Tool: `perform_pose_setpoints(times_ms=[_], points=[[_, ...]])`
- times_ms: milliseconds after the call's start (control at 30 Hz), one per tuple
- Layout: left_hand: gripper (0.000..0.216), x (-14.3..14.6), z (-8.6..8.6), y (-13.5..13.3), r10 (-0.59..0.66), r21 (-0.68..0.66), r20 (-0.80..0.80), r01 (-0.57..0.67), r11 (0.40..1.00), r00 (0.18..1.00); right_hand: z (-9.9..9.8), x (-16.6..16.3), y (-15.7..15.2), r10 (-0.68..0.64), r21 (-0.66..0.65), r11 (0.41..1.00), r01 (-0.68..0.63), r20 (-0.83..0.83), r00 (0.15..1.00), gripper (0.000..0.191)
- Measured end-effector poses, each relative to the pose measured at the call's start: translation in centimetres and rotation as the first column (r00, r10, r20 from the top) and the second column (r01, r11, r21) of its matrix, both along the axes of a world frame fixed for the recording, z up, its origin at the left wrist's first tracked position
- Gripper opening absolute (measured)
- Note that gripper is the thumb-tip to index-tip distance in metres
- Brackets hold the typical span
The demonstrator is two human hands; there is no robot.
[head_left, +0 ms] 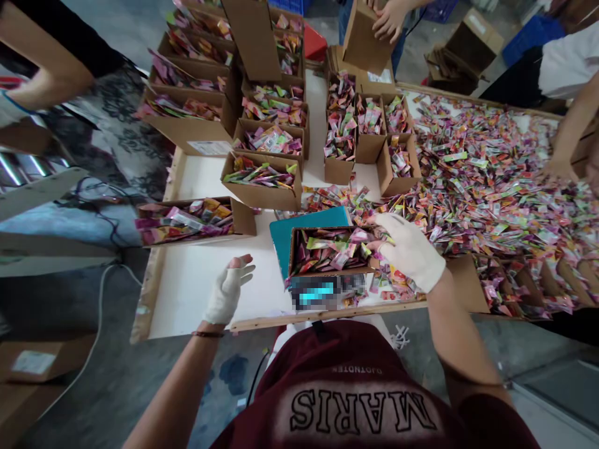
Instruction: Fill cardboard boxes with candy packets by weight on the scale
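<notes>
In front of me a cardboard box (335, 272) full of small, colourful wrapped packets (332, 249) sits on a teal-topped scale (281, 240). Below it the scale's lit display (317, 293) is blurred. My right hand (409, 249), in a white glove with bare fingertips, is at the box's right end. Its fingers are bent round a few packets there; part of the grip is hidden. My left hand (228, 288), gloved the same way, hovers over the white table to the left of the scale. Its fingers are stretched out and hold nothing.
Loose packets (468, 168) cover the table's right side. Filled boxes (262, 187) stand in rows beyond the scale, and another filled box (187, 224) is at the left. More boxes (496, 287) line the right front edge. Co-workers' hands (390, 19) are across the table.
</notes>
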State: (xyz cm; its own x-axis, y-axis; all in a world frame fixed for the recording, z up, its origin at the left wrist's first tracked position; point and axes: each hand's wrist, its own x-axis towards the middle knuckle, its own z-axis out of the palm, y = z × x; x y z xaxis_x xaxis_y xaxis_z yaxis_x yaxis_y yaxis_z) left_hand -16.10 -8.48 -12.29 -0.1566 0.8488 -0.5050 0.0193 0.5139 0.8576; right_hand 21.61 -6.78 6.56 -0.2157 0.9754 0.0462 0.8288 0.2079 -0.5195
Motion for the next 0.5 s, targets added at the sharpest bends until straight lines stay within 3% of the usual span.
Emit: perform_pose_setpoints(times_ms=[100,200,333,433,500], points=[[0.083,-1.5,-0.2,0.3,0.012,-0.028,-0.015,-0.012,1.0,1.0,0.4,1.0,-2.0,-0.17,0.023,0.985,0.171,-0.064,0.983,0.018],[0.074,-1.7,0.2,0.8,0.032,-0.031,-0.019,-0.033,0.999,0.999,-0.5,4.1,-4.6,-0.348,-0.037,0.937,0.346,-0.047,0.936,0.021],[0.062,0.1,2.5,2.3,0.052,0.046,0.038,-0.054,0.997,0.998,-6.1,9.5,-6.4,-0.407,-0.133,0.897,0.421,0.123,0.905,0.027],[0.057,2.2,4.9,3.8,0.035,0.121,0.075,-0.044,0.992,0.997,-10.9,12.7,-6.9,-0.33,-0.193,0.892,0.408,0.34,0.881,0.042],[0.056,3.5,6.1,4.6,-0.005,0.169,0.039,-0.001,0.986,0.999,-12.7,14.8,-7.5,-0.248,-0.212,0.91,0.357,0.413,0.876,0.057]])
